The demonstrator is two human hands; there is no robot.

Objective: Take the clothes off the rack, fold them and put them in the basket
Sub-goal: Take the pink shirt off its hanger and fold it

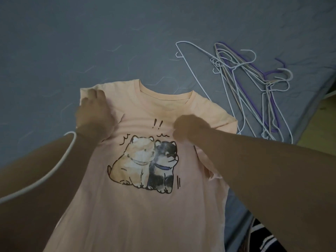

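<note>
Peach-pink T-shirt [138, 215] lies front side up on the grey bed [72, 42]. It fills the centre and lower middle of the frame, with the collar toward the top. The print of two dogs [143, 166], one cream and one black, sits mid-frame.

Your left hand [93, 113] is at centre left, on the shirt's shoulder. Its fingers are curled and grip the fabric at that edge, and the cloth is bunched below the wrist.

Your right hand [189, 130] is just right of centre, on the chest above the black dog. Its fingers are curled down against the cloth. The frame is blurred here, so I cannot tell whether it pinches the fabric or only presses on it.

The sleeve [223, 117] beyond your right hand lies flat on the bed.

A white cable [45, 177] runs across your left forearm at lower left.

A loose pile of wire hangers [254, 84], white, beige and purple, lies on the bed at upper right. One white hanger touches the shirt's sleeve.

Dark fabric with white stripes [263, 239] shows at the lower right edge, beside the bed.
</note>
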